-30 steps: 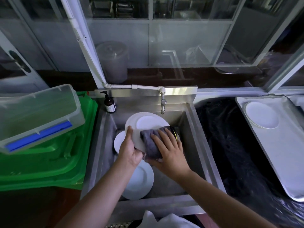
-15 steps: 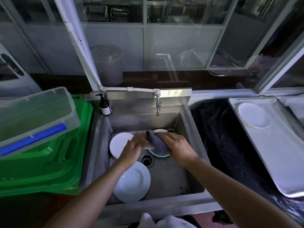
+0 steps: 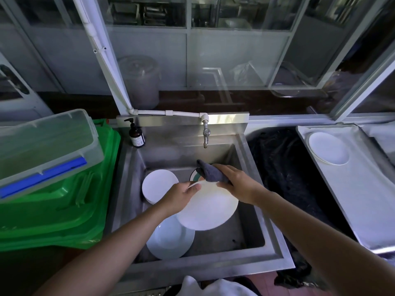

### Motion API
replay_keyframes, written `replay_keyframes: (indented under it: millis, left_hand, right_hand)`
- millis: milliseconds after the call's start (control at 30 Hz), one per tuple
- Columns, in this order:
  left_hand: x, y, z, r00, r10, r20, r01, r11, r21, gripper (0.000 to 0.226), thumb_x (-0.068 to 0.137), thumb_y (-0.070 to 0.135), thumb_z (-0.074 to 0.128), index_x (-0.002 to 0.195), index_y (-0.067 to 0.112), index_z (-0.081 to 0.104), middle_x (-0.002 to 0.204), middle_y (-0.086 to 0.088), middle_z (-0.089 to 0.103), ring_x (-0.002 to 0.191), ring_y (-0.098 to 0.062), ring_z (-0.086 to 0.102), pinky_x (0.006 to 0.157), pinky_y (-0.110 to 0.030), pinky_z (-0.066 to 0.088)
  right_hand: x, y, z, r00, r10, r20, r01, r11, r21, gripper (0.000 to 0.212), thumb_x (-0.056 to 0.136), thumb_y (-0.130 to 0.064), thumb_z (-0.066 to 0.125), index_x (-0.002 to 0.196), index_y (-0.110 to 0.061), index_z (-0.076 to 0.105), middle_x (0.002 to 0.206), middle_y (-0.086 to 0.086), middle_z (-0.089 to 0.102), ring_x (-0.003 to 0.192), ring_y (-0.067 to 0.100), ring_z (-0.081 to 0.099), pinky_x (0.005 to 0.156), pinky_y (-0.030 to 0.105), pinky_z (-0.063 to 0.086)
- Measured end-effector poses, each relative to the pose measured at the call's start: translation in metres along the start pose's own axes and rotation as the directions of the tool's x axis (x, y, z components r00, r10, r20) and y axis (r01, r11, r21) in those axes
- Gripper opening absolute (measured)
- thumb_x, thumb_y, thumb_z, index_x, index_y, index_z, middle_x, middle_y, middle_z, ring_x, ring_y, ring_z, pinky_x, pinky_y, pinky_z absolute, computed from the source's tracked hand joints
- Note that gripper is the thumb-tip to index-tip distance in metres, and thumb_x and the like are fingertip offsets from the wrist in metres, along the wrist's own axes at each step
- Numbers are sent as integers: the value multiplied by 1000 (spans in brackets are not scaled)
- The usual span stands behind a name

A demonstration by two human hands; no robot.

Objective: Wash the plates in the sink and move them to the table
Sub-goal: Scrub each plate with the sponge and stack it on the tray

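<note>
Holding: I see my left hand [image 3: 181, 196] gripping the far-left rim of a white plate [image 3: 208, 207], thumb over the edge, fingers curled under it.
Plate in hand: it hangs tilted above the middle of the sink [image 3: 275, 238], its underside or face turned up toward me; I cannot tell which.
Right hand: my right hand [image 3: 236, 183] has its fingers closed around a dark grey cloth [image 3: 210, 171], which sits at the plate's far rim, below the tap [image 3: 205, 133].
Cloth: bunched, one corner poking up toward the tap.
Other plates in the sink: a stack of white plates [image 3: 159, 185] leans at the left wall of the sink; another white plate [image 3: 170, 239] lies at the near-left of the sink, partly under the held one.
Behind the cloth: a round dish with a dark, greenish rim [image 3: 195, 177] shows only as a sliver.
Washed plate: one white plate [image 3: 328, 148] rests on the far end of a pale metal tray [image 3: 363, 199] on the tabletop, well right of the sink.
Between sink and tray: black plastic sheeting [image 3: 284, 165].
Left of the sink: a brown pump bottle [image 3: 136, 134] stands on the sink's back-left corner; green crates [image 3: 70, 201] carry a clear box with a blue clip [image 3: 42, 146].
</note>
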State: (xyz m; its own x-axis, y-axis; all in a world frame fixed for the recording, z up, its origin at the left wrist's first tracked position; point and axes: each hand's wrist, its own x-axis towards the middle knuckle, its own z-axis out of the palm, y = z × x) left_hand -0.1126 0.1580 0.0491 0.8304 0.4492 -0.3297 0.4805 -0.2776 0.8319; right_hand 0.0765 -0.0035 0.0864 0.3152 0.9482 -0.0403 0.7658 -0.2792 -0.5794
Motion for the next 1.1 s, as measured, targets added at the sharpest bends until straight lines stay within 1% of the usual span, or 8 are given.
replay_keyframes:
  millis: [133, 300, 433, 600, 700, 800, 933, 1100]
  left_hand:
    - [-5, 8, 10, 993, -86, 82, 104, 959, -265, 47, 92, 67, 51, 120, 36, 71, 118, 0, 75, 111, -21, 68, 102, -40, 51]
    - [-5, 12, 7, 951, -282, 130, 309, 823, -477, 38, 104, 50, 51, 117, 20, 71, 115, -5, 76, 97, -22, 74, 85, -33, 61]
    - [2, 14, 4, 928, -352, 123, 343, 675, -654, 47, 102, 56, 50, 126, 20, 68, 113, -6, 77, 102, -29, 75, 79, -39, 60]
    - [5, 39, 20, 907, -420, 45, 296, 558, -775, 46, 102, 57, 48, 119, 20, 70, 101, -7, 79, 90, -29, 77, 73, -39, 61]
    - [7, 50, 27, 909, -416, 5, 210, 450, -868, 43, 104, 49, 50, 115, 12, 69, 96, -11, 79, 77, -25, 77, 60, -33, 61]
    - [10, 49, 22, 904, -421, -80, 109, 407, -907, 39, 103, 45, 54, 110, 10, 69, 104, -12, 76, 83, -22, 74, 72, -35, 60]
    - [14, 40, 8, 906, -399, -142, 21, 376, -926, 56, 95, 55, 61, 122, 6, 66, 120, -15, 73, 108, -31, 72, 100, -52, 54]
    - [16, 36, -6, 923, -332, -193, -16, 469, -883, 45, 103, 51, 51, 127, 16, 65, 124, -8, 73, 118, -31, 67, 101, -50, 53]
  right_hand:
    - [-6, 7, 5, 997, 32, -73, -26, 996, 83, 54, 98, -22, 66, 148, -24, 47, 136, 1, 58, 119, 17, 57, 102, 33, 48]
    - [-9, 13, 8, 951, 136, -277, -98, 985, 144, 48, 98, -16, 65, 145, -16, 52, 136, 3, 62, 120, 19, 59, 95, 4, 35]
    - [-10, 6, 16, 913, 90, -398, -65, 995, 76, 53, 97, -5, 62, 147, -15, 50, 145, 6, 54, 127, 25, 56, 106, 29, 44]
    - [-1, -5, 48, 950, 107, -295, -153, 979, -137, 68, 91, 2, 57, 151, -29, 46, 163, 7, 32, 150, 41, 25, 110, 63, 37]
    - [-2, -23, 62, 952, 58, -302, -97, 989, -114, 57, 91, -9, 44, 144, -21, 56, 156, 13, 43, 143, 49, 35, 105, 66, 42]
    - [-9, -29, 72, 967, -56, -250, 25, 992, -126, 55, 89, -23, 38, 139, -19, 62, 151, 14, 50, 138, 53, 41, 103, 68, 43]
    - [-26, -11, 75, 952, -227, -206, 173, 953, -249, 58, 87, -4, 55, 140, -27, 59, 157, 5, 44, 143, 46, 37, 105, 62, 42]
    - [-37, 14, 63, 913, -376, -157, 295, 876, -382, 80, 71, 9, 75, 139, -30, 57, 157, 1, 43, 145, 40, 36, 108, 57, 39]
